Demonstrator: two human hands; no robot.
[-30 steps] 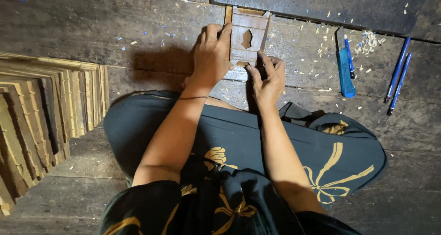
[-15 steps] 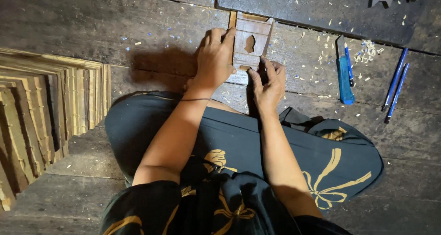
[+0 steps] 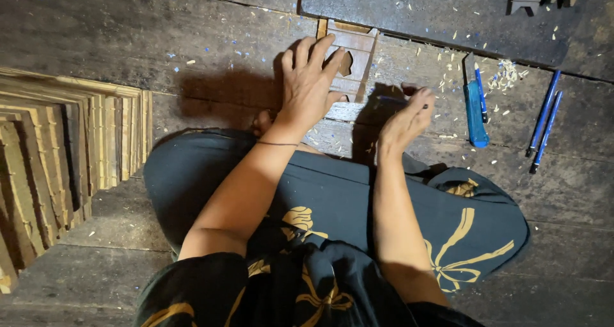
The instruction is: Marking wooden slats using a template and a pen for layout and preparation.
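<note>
Item: small carved wooden panel (image 3: pixel 353 59) on the floor (image 3: pixel 128 39) before my knees, pinned flat under my left grip (image 3: pixel 310 80); right grip (image 3: pixel 406 112) pinching a thin tool, best worked in shallow strokes away from fingers.

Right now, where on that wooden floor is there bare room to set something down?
The widest bare boards lie beyond the stacked wooden panels, left of the left hand. It is crowded on the right: wooden piece, right hand, blue cutter, two blue pens and scattered shavings.
</note>
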